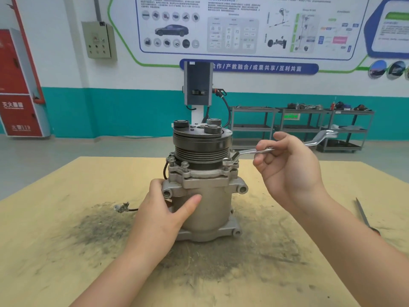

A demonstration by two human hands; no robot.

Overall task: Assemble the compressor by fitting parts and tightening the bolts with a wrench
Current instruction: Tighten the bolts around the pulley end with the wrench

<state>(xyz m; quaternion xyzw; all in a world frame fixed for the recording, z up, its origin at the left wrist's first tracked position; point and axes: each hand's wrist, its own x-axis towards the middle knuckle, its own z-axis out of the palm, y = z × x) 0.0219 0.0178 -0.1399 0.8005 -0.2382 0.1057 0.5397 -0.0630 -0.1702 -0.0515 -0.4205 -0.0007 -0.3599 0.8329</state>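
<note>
The grey cast-metal compressor (205,196) with its dark ribbed pulley (200,149) stands upright on the tan wooden table (66,251). The left hand (161,209) wraps its fingers and thumb round the housing to steady it. The right hand (287,167) pinches the shaft of a shiny steel ring wrench (250,151), whose ring end sits over a flange bolt just beyond the fingertips. The parts appear fitted; judging by the raised bolts (184,165) near the left fingers, tightening remains unfinished
</note>
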